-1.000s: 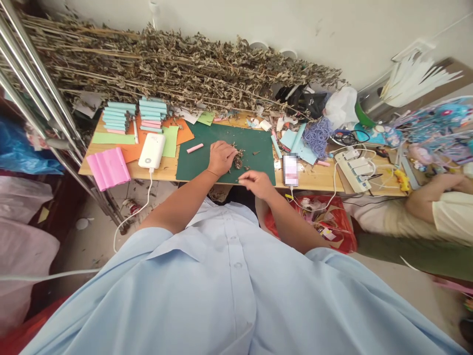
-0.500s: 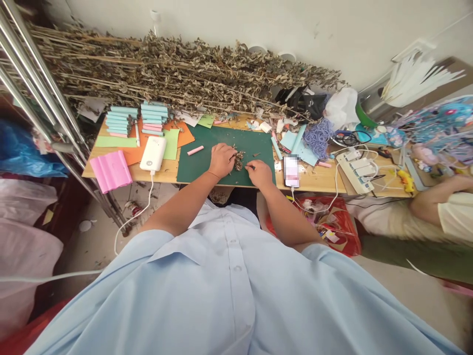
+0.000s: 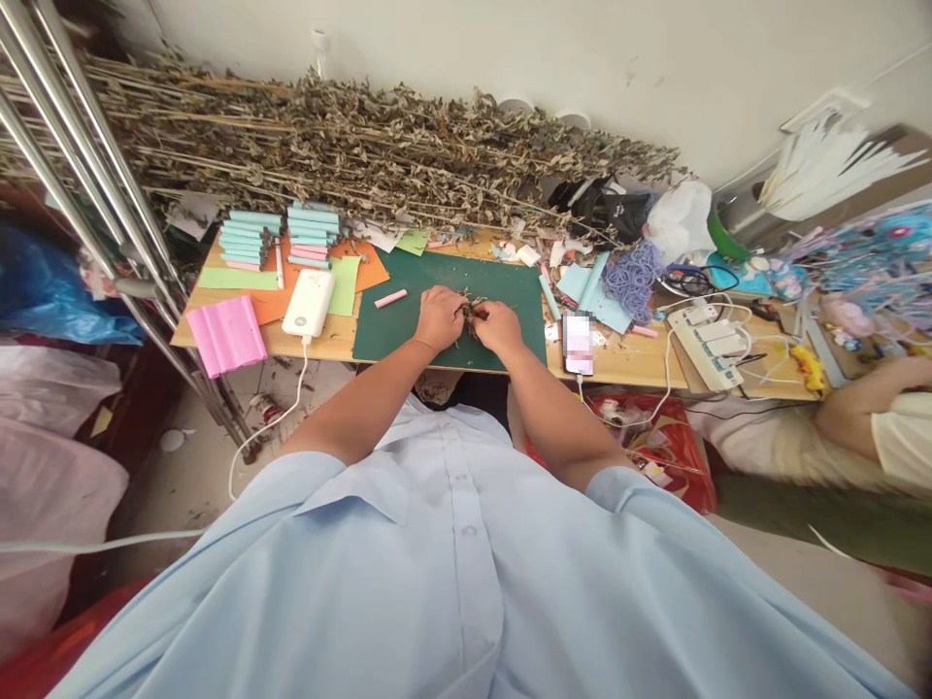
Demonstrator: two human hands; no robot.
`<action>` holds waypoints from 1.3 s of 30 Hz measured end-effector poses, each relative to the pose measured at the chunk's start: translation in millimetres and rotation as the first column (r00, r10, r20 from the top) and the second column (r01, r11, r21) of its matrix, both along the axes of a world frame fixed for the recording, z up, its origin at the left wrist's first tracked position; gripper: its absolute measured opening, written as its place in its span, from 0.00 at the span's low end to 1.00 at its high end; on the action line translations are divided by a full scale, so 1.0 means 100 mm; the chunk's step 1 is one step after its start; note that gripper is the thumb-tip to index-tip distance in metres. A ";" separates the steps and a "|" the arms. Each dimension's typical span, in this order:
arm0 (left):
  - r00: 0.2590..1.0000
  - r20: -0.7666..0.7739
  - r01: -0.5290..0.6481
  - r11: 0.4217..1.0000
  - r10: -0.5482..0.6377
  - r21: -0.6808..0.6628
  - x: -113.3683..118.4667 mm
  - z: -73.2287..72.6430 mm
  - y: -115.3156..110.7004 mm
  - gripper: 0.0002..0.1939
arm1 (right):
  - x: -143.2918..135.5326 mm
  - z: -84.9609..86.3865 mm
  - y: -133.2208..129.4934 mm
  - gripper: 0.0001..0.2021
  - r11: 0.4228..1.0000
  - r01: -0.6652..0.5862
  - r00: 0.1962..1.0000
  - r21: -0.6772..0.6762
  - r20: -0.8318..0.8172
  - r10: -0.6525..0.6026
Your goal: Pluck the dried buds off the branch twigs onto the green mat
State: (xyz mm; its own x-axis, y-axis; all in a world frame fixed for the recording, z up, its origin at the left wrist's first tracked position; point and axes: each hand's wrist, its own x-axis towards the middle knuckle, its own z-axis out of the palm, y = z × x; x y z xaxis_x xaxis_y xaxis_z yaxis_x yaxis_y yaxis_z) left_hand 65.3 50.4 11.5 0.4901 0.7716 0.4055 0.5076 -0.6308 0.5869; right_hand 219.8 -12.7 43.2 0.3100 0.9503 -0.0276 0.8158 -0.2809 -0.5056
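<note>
Over a green cutting mat (image 3: 408, 291), my left hand (image 3: 440, 318) and my right hand (image 3: 497, 328) meet at a small clump of dried leaves (image 3: 470, 309). The fingers of both hands are curled in and closed on the leaves, which show only in part between the fingertips. A short pink paper roll (image 3: 390, 299) lies on the mat to the left of my left hand. Right of the mat is a phone (image 3: 578, 345) with a cable plugged in.
Dried stalks (image 3: 349, 146) are heaped along the wall. At left are stacked blue and pink rolls (image 3: 248, 240), a white power bank (image 3: 309, 303) and pink paper (image 3: 227, 335). Purple yarn (image 3: 632, 280) and a power strip (image 3: 705, 348) lie at right, near another person's arm (image 3: 866, 398).
My right hand has moved left, from the mat beside the leaves to the clump, and now touches it next to my left hand. The whole view has shifted slightly.
</note>
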 end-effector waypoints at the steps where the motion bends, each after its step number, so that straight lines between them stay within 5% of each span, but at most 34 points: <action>1: 1.000 0.001 -0.003 1.000 0.003 0.004 0.00 0.00 0.00 0.13 | 0.00 0.01 0.01 0.12 1.000 -0.002 1.000 -0.006 -0.003 0.002; 8: 1.000 0.008 0.014 1.000 -0.014 0.012 0.00 0.00 0.00 0.14 | 0.04 0.01 -0.01 0.06 0.991 0.071 0.977 0.117 -0.209 -0.045; 12: 0.995 0.021 0.093 0.995 -0.093 0.037 -0.02 0.02 -0.02 0.14 | 0.05 -0.05 -0.04 0.09 0.957 0.188 0.876 0.223 -0.479 -0.061; 17: 0.988 0.014 0.151 0.988 -0.151 0.041 -0.02 0.03 -0.03 0.14 | -0.01 -0.06 -0.09 0.18 0.946 0.257 0.746 0.196 -0.662 -0.065; 32: 0.991 0.017 0.132 0.987 -0.134 0.091 -0.01 0.03 -0.03 0.09 | -0.02 -0.03 -0.13 0.21 0.940 0.280 0.710 0.197 -0.701 -0.064; 39: 0.991 0.011 0.134 0.989 -0.134 0.059 -0.01 0.05 -0.05 0.10 | -0.02 -0.05 -0.12 0.17 0.941 0.257 0.800 0.218 -0.595 -0.080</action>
